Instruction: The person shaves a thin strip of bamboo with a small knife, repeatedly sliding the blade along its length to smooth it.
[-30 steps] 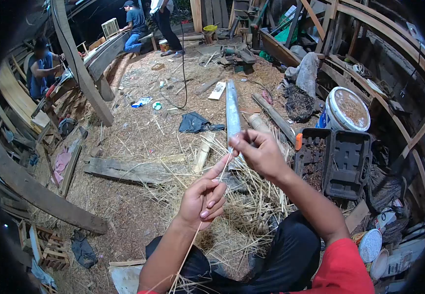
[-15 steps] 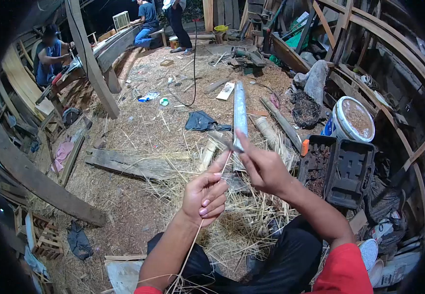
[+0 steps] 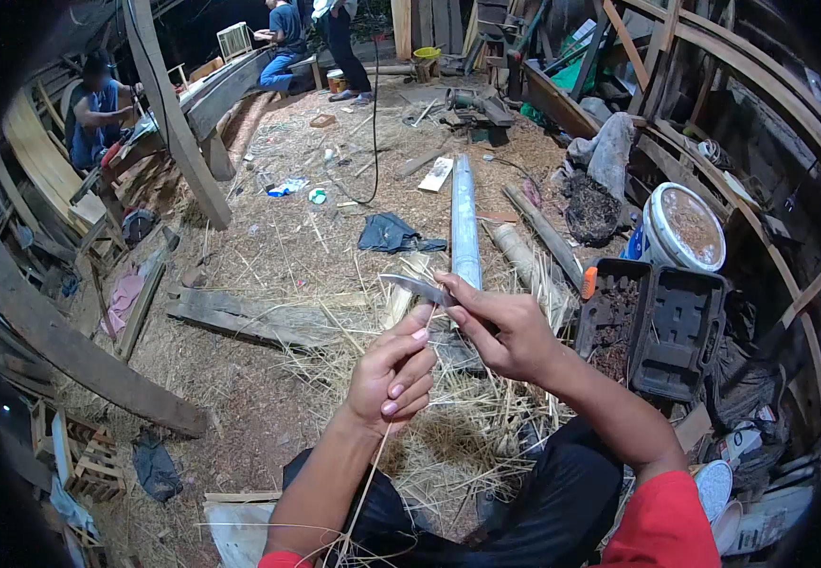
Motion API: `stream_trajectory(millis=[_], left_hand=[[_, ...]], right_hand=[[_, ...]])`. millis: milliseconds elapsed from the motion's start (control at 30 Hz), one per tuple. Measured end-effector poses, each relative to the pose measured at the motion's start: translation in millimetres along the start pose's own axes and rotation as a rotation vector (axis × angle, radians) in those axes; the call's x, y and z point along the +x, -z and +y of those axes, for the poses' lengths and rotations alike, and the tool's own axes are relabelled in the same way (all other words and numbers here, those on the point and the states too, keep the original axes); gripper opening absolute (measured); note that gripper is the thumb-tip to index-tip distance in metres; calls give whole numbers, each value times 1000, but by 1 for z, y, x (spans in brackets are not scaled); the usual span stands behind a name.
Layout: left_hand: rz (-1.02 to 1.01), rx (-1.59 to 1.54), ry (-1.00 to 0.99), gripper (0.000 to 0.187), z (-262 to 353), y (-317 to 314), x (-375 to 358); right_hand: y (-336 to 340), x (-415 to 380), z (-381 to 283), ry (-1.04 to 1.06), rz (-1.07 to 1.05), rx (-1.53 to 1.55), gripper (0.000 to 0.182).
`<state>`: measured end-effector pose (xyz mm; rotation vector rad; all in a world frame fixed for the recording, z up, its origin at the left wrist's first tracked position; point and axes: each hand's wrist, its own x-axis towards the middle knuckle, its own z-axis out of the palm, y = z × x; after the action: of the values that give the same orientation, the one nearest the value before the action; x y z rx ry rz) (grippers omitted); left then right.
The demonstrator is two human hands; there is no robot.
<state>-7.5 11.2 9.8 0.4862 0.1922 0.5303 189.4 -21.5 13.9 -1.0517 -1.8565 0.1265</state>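
Note:
My left hand [image 3: 393, 377] is closed around a thin pale strip [image 3: 369, 483], possibly split bamboo or cane, which trails down past my wrist towards my lap. In my right hand [image 3: 507, 333] is a knife; its grey curved blade [image 3: 412, 285] points left. The blade lies across the upper end of the strip, close to my left index fingertip. My right fingers hide the knife's handle. Several more loose strips [image 3: 339, 551] gather by my left forearm, over my dark trousers.
Straw-like shavings [image 3: 448, 454] cover the floor before me. A long metal-looking bar [image 3: 464, 218] lies ahead. On the right are an open black tool case [image 3: 674, 327] and a white bucket [image 3: 661, 222]. A wooden post [image 3: 169, 118] stands left; other people work behind.
The knife has turned so its blade shows more fully, pointing left. My right hand has shifted slightly down and left; my left hand barely moved and keeps the strip.

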Motion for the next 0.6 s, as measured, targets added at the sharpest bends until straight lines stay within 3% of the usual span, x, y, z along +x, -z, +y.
stream_trajectory(millis=[67, 167, 300, 333, 433, 600], left_hand=[[7, 8, 8, 48, -1, 1, 1], [21, 18, 2, 49, -1, -4, 4], [-37, -22, -38, 48, 2, -1, 4], [-48, -66, -34, 48, 3, 1, 3], [-107, -226, 7, 47, 0, 5, 2], [-196, -360, 45, 47, -3, 15, 3]], right_hand=[[2, 1, 2, -19, 32, -12, 35], [3, -3, 3, -224, 24, 119, 32], [16, 3, -14, -413, -150, 193, 51], [11, 0, -7, -255, -174, 104, 61], [3, -2, -12, -130, -161, 38, 63], [4, 1, -7, -135, -132, 3, 50]])
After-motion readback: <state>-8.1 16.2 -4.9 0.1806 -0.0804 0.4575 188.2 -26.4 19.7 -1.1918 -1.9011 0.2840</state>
